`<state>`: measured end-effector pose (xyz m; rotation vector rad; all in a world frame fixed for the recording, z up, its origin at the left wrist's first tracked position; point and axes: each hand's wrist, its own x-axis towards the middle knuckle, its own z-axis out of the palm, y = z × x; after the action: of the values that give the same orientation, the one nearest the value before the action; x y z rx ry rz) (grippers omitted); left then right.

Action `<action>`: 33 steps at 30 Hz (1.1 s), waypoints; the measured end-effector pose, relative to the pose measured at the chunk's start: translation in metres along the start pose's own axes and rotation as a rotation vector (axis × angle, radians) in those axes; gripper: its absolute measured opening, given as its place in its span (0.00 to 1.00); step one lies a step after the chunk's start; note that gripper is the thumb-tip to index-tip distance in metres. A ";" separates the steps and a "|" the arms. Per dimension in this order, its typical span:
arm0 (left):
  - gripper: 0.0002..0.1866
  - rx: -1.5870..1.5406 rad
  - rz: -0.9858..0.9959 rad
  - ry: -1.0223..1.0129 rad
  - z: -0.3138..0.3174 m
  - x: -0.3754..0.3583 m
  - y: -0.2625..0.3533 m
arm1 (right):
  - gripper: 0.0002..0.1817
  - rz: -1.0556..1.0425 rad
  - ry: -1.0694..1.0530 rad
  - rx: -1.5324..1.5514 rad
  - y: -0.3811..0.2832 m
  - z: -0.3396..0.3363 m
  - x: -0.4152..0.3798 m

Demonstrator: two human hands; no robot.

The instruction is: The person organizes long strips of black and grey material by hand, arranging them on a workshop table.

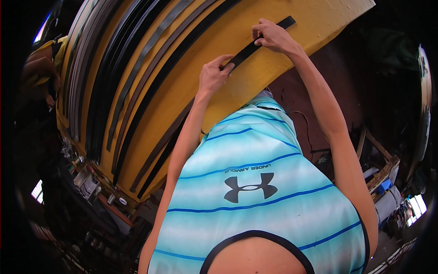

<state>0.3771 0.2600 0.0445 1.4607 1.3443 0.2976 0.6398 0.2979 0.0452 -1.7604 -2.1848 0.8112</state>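
Observation:
A long, flat black strip (pixel 246 54), its material hard to tell, lies slantwise near the right edge of a yellow table. My left hand (pixel 213 76) pinches it between thumb and fingers at the strip's near side. Farther along, close to the strip's squared end, my right hand (pixel 272 36) has curled fingers closed at its edge. Behind my left forearm part of the strip is hidden.
Several more black and brown strips (pixel 169 64) lie lengthwise across the yellow table (pixel 337 13). At the far left is another person (pixel 43 68). Tools and small items (pixel 89 180) sit below the table's left end. A wooden frame (pixel 385 176) stands at lower right.

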 end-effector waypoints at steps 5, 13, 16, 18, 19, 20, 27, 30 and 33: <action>0.17 0.041 0.064 0.043 0.003 0.000 -0.007 | 0.11 -0.069 0.006 0.094 -0.008 0.009 -0.010; 0.17 0.061 0.086 0.082 0.008 0.000 -0.007 | 0.12 -0.138 0.047 0.108 -0.011 0.011 -0.019; 0.17 0.081 0.092 0.085 0.006 -0.001 -0.005 | 0.12 -0.127 0.035 0.111 -0.012 0.010 -0.018; 0.17 0.098 0.090 0.069 0.006 -0.002 -0.004 | 0.12 -0.135 0.028 0.105 -0.012 0.009 -0.018; 0.17 0.097 0.090 0.070 0.006 -0.002 -0.003 | 0.12 -0.136 0.027 0.104 -0.013 0.008 -0.018; 0.17 0.096 0.089 0.067 0.006 -0.003 -0.002 | 0.12 -0.127 0.020 0.102 -0.015 0.007 -0.019; 0.17 0.104 0.020 0.068 0.004 -0.007 0.005 | 0.12 -0.123 0.034 0.063 -0.021 0.007 -0.019; 0.16 0.104 0.010 0.057 0.004 -0.008 0.004 | 0.11 -0.111 0.008 0.061 -0.022 0.006 -0.018; 0.16 0.107 0.050 0.076 0.006 -0.008 0.002 | 0.12 -0.086 -0.020 0.056 -0.022 0.004 -0.018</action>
<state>0.3800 0.2509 0.0471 1.5877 1.4038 0.3211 0.6241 0.2772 0.0573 -1.6273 -2.2109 0.8648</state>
